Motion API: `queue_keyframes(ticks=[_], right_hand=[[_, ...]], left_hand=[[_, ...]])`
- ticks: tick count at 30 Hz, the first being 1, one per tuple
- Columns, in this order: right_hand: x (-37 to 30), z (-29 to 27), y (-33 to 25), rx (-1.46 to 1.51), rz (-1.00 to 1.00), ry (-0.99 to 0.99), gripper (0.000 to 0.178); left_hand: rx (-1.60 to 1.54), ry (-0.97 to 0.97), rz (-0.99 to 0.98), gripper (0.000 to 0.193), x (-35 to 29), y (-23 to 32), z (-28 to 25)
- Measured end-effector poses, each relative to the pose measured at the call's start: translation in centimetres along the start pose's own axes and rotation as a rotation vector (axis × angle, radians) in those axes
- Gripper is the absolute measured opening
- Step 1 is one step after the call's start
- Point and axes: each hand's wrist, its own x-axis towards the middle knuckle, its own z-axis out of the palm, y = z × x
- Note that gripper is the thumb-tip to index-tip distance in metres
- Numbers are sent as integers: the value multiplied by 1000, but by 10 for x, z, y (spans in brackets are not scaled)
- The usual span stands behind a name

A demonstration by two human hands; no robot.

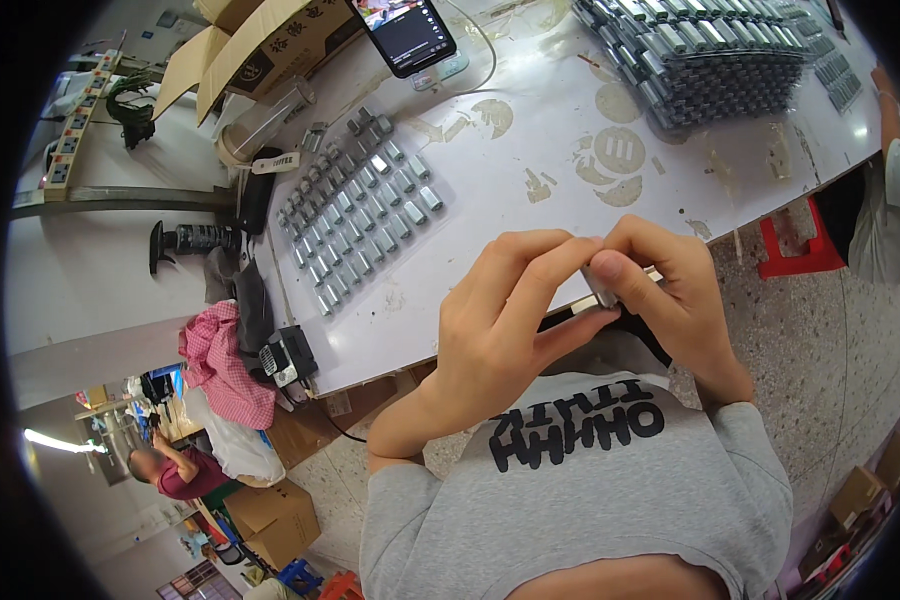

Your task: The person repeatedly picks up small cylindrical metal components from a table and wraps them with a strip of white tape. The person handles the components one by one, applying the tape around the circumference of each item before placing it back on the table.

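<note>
In the head view, the left hand (498, 312) and right hand (675, 292) pinch a silvery metal piece (601, 287) at three o'clock, seemingly to steady it, while metal cylinders (377, 206) at ten o'clock line the desk (410, 300), apparently spaced for separation.

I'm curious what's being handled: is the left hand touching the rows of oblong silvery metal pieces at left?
Apart: the head view shows white tabletop between the left hand and the rows of metal pieces.
</note>
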Motion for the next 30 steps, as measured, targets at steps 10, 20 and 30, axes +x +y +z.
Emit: queue_keyframes(ticks=[10, 20, 30], right_hand=[[-18, -18, 16, 427, -22, -236, 17], [-12, -27, 11, 259, -135, -141, 13], [-3, -25, 7, 398, 47, -159, 15]], left_hand=[[151, -154, 276, 46, 28, 19, -24], [631, -262, 580, 43, 59, 24, -34], [498, -332, 448, 39, 71, 18, -36]])
